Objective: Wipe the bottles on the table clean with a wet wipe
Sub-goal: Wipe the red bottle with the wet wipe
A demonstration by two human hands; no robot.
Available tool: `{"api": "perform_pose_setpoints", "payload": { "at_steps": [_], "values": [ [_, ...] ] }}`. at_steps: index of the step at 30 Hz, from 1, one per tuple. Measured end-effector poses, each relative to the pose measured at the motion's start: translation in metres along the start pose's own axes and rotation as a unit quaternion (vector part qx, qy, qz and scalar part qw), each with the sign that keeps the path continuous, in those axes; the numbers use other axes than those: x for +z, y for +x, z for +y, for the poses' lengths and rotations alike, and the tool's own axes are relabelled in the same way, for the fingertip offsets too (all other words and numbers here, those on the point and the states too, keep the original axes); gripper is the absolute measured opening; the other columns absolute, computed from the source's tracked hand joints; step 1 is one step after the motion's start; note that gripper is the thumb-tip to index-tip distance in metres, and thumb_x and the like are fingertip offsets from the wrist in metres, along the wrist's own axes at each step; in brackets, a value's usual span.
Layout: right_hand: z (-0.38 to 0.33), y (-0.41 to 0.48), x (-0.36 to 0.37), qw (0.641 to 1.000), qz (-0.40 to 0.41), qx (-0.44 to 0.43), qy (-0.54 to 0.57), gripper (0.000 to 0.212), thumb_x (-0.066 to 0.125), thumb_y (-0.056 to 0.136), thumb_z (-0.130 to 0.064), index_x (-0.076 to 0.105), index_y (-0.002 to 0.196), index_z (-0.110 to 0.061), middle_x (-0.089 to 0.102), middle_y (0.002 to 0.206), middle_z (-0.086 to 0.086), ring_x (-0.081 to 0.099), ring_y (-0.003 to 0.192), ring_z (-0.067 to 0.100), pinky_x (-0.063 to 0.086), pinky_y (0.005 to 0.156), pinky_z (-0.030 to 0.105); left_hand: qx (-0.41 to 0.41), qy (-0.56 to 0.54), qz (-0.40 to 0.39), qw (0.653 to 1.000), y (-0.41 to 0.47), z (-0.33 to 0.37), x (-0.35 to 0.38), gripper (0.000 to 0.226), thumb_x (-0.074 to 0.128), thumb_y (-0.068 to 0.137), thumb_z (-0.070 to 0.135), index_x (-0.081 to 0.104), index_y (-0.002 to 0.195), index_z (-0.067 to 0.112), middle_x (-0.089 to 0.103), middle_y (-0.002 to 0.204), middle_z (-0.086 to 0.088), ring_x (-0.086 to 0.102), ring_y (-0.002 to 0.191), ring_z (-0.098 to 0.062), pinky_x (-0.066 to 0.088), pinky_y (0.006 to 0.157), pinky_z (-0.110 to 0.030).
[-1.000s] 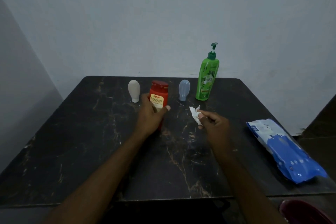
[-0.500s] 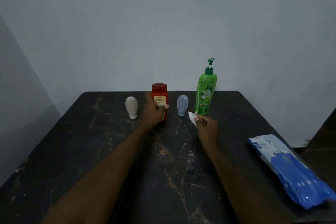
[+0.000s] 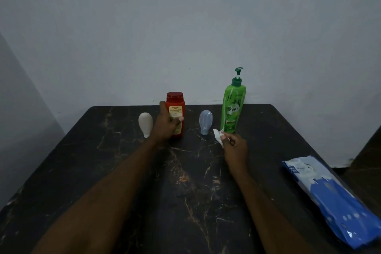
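Grip of the left hand point(image 3: 167, 126) is curled round the red bottle point(image 3: 175, 103), the thumb lying across its yellow label; this bottle stands upright on the dark veined counter point(image 3: 103, 161). Grip of the right hand point(image 3: 235, 146) pinches a small crumpled wet wipe point(image 3: 217, 135) between thumb and fingertips, to the right of the red bottle and a little nearer to the person. Whether the wipe touches the counter cannot be told. Just left of the red bottle stands a small white bottle point(image 3: 145, 123), close to the left hand. To the right of the red bottle stands a small pale blue bottle point(image 3: 205, 121), then a tall green pump bottle point(image 3: 233, 109), both upright. Far right of the red bottle, at the near counter edge, lies a blue pack point(image 3: 334, 198). Behind the red bottle is a plain grey wall point(image 3: 185, 27).
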State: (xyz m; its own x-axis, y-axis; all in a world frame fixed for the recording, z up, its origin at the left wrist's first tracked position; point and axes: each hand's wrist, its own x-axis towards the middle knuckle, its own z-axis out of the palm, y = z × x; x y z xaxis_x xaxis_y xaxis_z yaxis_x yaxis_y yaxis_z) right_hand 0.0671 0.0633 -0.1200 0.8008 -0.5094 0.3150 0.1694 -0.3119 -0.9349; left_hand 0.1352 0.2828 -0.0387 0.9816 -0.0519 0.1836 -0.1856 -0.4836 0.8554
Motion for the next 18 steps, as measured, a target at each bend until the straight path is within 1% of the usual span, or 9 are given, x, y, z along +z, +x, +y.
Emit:
{"api": "perform_pose_setpoints", "payload": {
  "at_steps": [3,7,9,15,18],
  "values": [
    [0.0026,0.0017,0.0018,1.0,0.002,-0.002,0.012,0.013,0.067,0.09,-0.015,0.075,0.1,-0.011,0.069,0.091,-0.003,0.066,0.083,0.006,0.048,0.073,0.012,-0.004,-0.005,0.002,1.0,0.0025,-0.0003,0.0005,0.07,0.065,0.098,0.018,0.019,0.15,0.022,0.045,0.154,-0.003,0.046,0.142,-0.03,0.042,0.113,-0.053],
    [0.0087,0.0043,0.005,1.0,-0.002,0.001,0.02,0.012,0.068,0.09,-0.016,0.076,0.098,-0.013,0.071,0.093,-0.001,0.067,0.084,0.008,0.053,0.076,0.023,-0.004,-0.005,0.002,1.0,0.0024,-0.002,0.001,0.071,0.065,0.098,0.019,0.017,0.15,0.023,0.044,0.155,-0.003,0.046,0.142,-0.03,0.042,0.112,-0.053],
    [0.01,0.0046,0.0046,1.0,-0.003,-0.003,0.02,0.011,0.068,0.09,-0.016,0.076,0.097,-0.013,0.071,0.092,-0.001,0.067,0.084,0.008,0.053,0.076,0.025,-0.003,-0.005,0.001,1.0,0.0021,-0.0027,0.0012,0.07,0.065,0.098,0.019,0.017,0.15,0.023,0.044,0.155,-0.003,0.046,0.142,-0.03,0.042,0.112,-0.053],
    [0.0074,0.003,0.0025,1.0,-0.006,-0.005,0.017,0.012,0.067,0.09,-0.016,0.075,0.099,-0.014,0.069,0.093,-0.002,0.066,0.084,0.006,0.051,0.076,0.021,-0.001,-0.015,-0.002,1.0,0.002,-0.0029,0.0016,0.072,0.066,0.098,0.019,0.016,0.151,0.024,0.044,0.155,-0.003,0.046,0.142,-0.029,0.042,0.113,-0.053],
    [0.0074,0.0027,0.0023,1.0,-0.005,-0.008,0.011,0.013,0.067,0.091,-0.016,0.075,0.1,-0.012,0.069,0.094,-0.001,0.066,0.084,0.007,0.048,0.073,0.016,0.004,-0.017,0.003,1.0,0.0015,-0.0023,0.001,0.075,0.07,0.095,0.019,0.018,0.15,0.023,0.045,0.153,-0.005,0.047,0.141,-0.03,0.043,0.111,-0.051]
  ]
}}
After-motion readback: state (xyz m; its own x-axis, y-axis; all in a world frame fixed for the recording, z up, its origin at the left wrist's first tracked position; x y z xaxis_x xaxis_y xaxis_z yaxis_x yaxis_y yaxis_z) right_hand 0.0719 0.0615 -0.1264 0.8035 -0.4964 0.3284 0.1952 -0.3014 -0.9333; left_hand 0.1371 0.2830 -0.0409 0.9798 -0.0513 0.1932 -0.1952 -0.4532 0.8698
